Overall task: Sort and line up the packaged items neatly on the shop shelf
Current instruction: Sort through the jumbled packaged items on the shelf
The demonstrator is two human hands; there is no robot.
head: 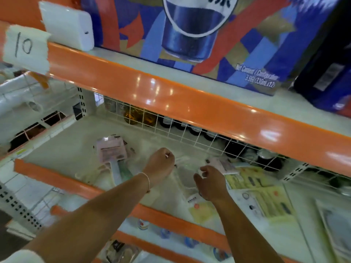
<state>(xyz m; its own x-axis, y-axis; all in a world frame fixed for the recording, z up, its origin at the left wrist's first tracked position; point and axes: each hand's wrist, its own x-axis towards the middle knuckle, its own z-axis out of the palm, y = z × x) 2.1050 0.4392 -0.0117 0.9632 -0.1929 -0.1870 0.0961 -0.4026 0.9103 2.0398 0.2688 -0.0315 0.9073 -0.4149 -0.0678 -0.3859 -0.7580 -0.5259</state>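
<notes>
My left hand [161, 164] curled, hold unclear | my right hand [209, 184] pinching clear packet [185, 179] | cream shelf [72, 149]

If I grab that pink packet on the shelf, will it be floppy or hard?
Probably fairly stiff: the pink packet looks like a flat card with a clear plastic front. Likely light, since it is thin. It lies flat on the shelf, so it should slide, not roll.
</notes>
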